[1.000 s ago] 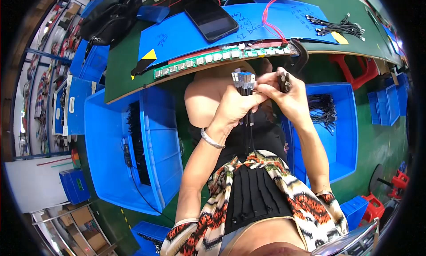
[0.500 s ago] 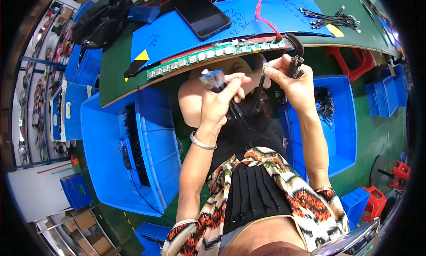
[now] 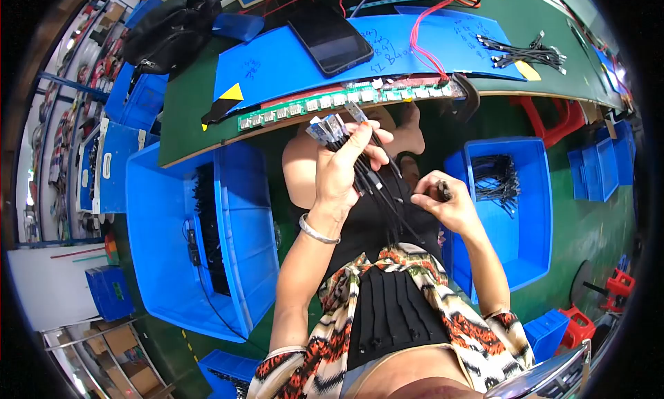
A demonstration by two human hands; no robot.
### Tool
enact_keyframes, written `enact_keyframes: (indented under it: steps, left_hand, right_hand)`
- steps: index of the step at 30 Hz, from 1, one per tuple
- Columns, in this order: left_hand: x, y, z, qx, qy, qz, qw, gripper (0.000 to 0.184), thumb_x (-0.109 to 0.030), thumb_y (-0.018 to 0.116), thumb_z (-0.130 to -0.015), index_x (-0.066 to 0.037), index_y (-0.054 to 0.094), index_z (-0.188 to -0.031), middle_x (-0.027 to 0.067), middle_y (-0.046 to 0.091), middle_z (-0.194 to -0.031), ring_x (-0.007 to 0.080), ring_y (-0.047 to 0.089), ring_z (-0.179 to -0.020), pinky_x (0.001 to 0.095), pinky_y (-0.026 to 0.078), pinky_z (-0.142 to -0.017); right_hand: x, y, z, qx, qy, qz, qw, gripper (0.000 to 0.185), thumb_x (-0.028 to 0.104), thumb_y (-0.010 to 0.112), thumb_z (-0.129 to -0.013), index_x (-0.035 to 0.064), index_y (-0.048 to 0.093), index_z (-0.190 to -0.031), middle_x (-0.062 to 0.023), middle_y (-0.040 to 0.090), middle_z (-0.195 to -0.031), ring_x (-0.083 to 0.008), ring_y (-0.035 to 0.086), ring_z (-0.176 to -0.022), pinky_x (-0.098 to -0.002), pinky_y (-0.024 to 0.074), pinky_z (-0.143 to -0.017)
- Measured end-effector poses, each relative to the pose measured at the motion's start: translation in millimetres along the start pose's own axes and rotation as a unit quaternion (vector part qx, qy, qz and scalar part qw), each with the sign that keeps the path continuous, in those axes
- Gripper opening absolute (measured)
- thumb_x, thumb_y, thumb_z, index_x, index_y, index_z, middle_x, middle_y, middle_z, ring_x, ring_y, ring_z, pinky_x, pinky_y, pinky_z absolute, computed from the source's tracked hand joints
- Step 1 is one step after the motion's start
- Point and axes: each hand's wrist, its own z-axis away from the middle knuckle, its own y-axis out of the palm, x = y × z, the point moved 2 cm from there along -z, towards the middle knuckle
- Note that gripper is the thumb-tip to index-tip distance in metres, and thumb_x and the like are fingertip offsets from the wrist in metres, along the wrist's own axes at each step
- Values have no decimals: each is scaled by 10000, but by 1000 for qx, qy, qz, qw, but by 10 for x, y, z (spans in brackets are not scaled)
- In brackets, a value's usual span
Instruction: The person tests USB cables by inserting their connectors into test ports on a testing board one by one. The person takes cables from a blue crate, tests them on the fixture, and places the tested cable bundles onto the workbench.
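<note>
My left hand (image 3: pixel 340 172) is closed around a bunch of short black USB cables (image 3: pixel 328 132). Their metal and blue plugs point up past the fingers, and the black leads hang below. One plug stands apart at the fingertips, close to the green circuit board strip (image 3: pixel 315 106) on the bench edge. Lower and to the right, my right hand (image 3: pixel 453 209) is curled round a small bundle of black cable ends (image 3: pixel 443 189); most of that bundle is hidden in the palm.
Blue bins stand on both sides, the left bin (image 3: pixel 173 316) and the right bin (image 3: pixel 536 226), each holding black cables. On the green bench lie a phone (image 3: pixel 330 39), a blue board (image 3: pixel 270 60), red wires (image 3: pixel 418 39), a black clamp (image 3: pixel 468 98) and a cable pile (image 3: pixel 529 53).
My right hand has moved down, away from the bench edge and from my left hand. One cable's plug now stands separately at my left fingertips. The view has shifted slightly.
</note>
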Motion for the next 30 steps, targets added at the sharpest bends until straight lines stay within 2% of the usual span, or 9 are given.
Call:
enact_keyframes:
  steps: [3,4,7,8,15,18,22,29,30]
  left_hand:
    - [40,79,12,-14,-27,5,1000,163,-153,511,-843,-3,550,-893,136,607,-819,157,604,-616,219,452,-507]
    - [66,120,24,-14,-33,21,999,165,-158,510,-844,-6,552,-892,137,606,-835,168,611,-643,221,466,-521]
    - [117,232,97,-2,-63,61,996,176,-166,512,-846,-5,546,-907,133,604,-849,177,616,-663,236,487,-538]
    - [121,246,124,-7,-60,57,997,175,-166,511,-847,-3,546,-902,132,603,-846,177,615,-661,239,493,-537]
    - [106,231,285,36,-76,-34,996,152,-129,514,-830,14,563,-845,130,596,-728,118,498,-452,207,385,-427]
    - [121,152,231,16,-33,-62,997,159,-131,523,-823,20,568,-848,124,596,-703,111,494,-442,202,380,-421]
    - [78,37,111,-44,-17,-67,997,145,-123,556,-789,19,575,-770,112,601,-675,94,469,-416,207,362,-415]
    - [48,-4,-93,-62,-3,-99,993,120,-104,558,-778,7,574,-735,90,601,-648,83,464,-404,197,353,-388]
    - [63,0,-103,-66,-5,-100,993,113,-97,558,-776,0,573,-722,87,600,-639,81,458,-397,195,349,-384]
  right_hand:
    - [-152,10,74,-5,30,-28,999,110,108,590,-775,21,599,-707,48,453,-548,-25,362,-484,-192,295,-444]
    - [-27,14,101,32,120,-28,992,205,175,537,-824,28,608,-701,40,448,-522,-27,356,-451,-187,276,-422]
    - [-76,69,70,-25,149,-210,966,299,275,466,-875,36,636,-818,68,377,-475,-32,293,-427,-198,222,-410]
    - [-89,74,45,-50,129,-234,962,324,284,444,-885,22,630,-833,74,348,-467,-28,258,-409,-200,181,-395]
    - [-217,-197,-88,-253,52,-431,864,247,235,495,-863,3,561,-807,31,413,-519,-23,277,-399,-172,197,-364]
    - [-282,-401,-133,-268,-25,-456,848,223,207,468,-878,1,551,-855,-20,550,-693,-11,272,-415,-160,199,-370]
    - [-89,-549,-243,-364,-86,-411,831,287,224,449,-887,-39,561,-910,9,443,-539,-23,275,-433,-166,185,-381]
    - [112,-518,-362,-347,-107,-315,877,235,169,437,-885,-8,554,-783,6,445,-542,-29,281,-430,-185,197,-395]
    - [47,-532,-371,-292,-118,-312,896,208,142,448,-872,10,541,-741,-31,526,-596,-29,295,-427,-183,213,-396]
